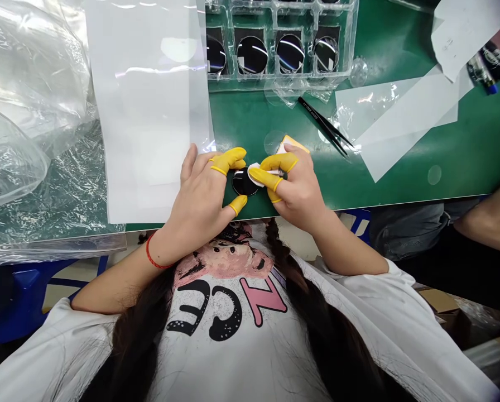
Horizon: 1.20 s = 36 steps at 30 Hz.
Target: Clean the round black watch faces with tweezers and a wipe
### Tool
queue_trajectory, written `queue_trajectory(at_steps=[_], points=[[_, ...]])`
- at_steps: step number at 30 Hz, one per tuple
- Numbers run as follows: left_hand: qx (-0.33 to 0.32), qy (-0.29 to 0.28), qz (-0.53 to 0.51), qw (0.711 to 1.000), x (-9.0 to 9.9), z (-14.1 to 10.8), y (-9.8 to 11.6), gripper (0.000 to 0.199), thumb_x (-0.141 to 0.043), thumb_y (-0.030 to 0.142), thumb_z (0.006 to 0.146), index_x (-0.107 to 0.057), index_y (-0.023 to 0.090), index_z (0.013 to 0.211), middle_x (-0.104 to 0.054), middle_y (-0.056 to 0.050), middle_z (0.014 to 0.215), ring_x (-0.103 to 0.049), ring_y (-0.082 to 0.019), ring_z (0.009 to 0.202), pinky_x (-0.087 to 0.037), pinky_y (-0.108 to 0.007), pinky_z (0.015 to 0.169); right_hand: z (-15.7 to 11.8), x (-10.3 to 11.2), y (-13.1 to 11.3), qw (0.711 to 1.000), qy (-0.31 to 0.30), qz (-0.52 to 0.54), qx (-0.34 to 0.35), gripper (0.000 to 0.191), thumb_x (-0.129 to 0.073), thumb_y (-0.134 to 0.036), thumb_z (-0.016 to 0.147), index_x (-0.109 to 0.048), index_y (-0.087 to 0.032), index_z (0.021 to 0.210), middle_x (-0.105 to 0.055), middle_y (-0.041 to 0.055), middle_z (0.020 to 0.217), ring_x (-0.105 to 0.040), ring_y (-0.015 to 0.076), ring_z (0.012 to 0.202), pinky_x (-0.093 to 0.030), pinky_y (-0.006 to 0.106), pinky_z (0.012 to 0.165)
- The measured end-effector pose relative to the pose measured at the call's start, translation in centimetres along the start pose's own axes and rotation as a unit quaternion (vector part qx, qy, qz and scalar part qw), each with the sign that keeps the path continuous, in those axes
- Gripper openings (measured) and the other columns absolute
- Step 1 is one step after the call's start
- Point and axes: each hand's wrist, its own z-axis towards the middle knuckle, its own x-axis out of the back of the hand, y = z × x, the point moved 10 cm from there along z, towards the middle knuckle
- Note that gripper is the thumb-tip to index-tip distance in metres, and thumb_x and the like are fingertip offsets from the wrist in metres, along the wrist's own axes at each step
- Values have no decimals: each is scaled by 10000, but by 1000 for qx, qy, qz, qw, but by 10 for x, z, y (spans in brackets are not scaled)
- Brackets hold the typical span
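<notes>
The left hand, in yellow finger cots, grips the dark round lens by its edge at the frame's centre, over the green mat. The right hand pinches a white cloth against the lens, wiping it.

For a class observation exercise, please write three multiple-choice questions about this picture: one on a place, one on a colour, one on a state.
1. Where do the black tweezers lie? A on the green mat; B inside the tray; C in a hand.
2. What colour are the finger cots? A blue; B yellow; C white.
3. What state is the dark round lens in? A held between both hands; B seated in the tray; C lying alone on the mat.

1 A: they rest on the mat, below the clear plastic tray.
2 B: they cover fingers of both hands.
3 A: the left hand and right hand grip it, with a white wipe against it.
</notes>
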Motion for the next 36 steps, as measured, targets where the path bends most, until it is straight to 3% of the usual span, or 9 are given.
queue_trajectory(at_steps=[5, 11, 21, 26, 29, 33, 36], points=[[-6, 1, 9, 1000, 0, -1, 1, 581, -667, 201, 830, -449, 241, 1367, -658, -56, 1273, -535, -276, 1308, -225, -606, 1289, -18, 10, -15, 996, 36, -80, 12, 266, -455, -166, 987, -692, -268, 1056, -626, 30, 1022, -574, 179, 937, -488, 443, 1053], [10, -11, 7, 1000, -1, 0, 0, 547, -653, 219, 839, -473, 227, 1356, -656, -61, 1267, -534, -279, 1300, -210, -609, 1284, -31, 21, -31, 994, 85, -69, 12, 222, -527, -99, 945, -679, -224, 1048, -644, 30, 994, -555, 167, 908, -488, 407, 1053], [-13, 14, 9, 1000, 1, -2, 3, 575, -662, 212, 862, -423, 243, 1383, -644, -57, 1277, -541, -252, 1293, -214, -567, 1291, -19, 18, -50, 990, 82, -73, 90, 244, -492, -118, 981, -709, -230, 973, -651, 18, 980, -593, 148, 920, -494, 420, 1048], [-8, 7, 17, 1000, 0, -1, 2, 552, -666, 222, 858, -441, 239, 1361, -640, -66, 1289, -536, -269, 1305, -224, -573, 1287, -21, 9, -41, 987, 54, -111, 103, 271, -493, -143, 973, -718, -292, 997, -661, 0, 971, -596, 154, 922, -482, 458, 1052], [-9, 1, 17, 1000, 1, 0, 3, 556, -666, 209, 847, -445, 225, 1357, -639, -70, 1295, -535, -277, 1299, -226, -575, 1285, -28, 13, -31, 991, 55, -85, 89, 244, -506, -146, 962, -702, -288, 991, -660, -4, 962, -594, 152, 912, -487, 451, 1056], [-5, -7, 17, 1000, 1, 0, 4, 539, -641, 219, 868, -444, 215, 1370, -639, -71, 1295, -526, -273, 1310, -213, -580, 1285, -24, 19, -9, 997, 58, -53, -5, 247, -460, -179, 981, -678, -269, 1056, -643, 24, 971, -606, 178, 953, -524, 464, 1010], [-4, -8, 19, 1000, 1, 0, 4, 536, -637, 217, 872, -448, 206, 1373, -640, -70, 1297, -526, -267, 1309, -218, -575, 1283, -13, 21, -7, 995, 85, -21, -44, 276, -436, -168, 997, -656, -242, 1147, -625, 47, 1017, -597, 189, 1006, -548, 403, 916]])
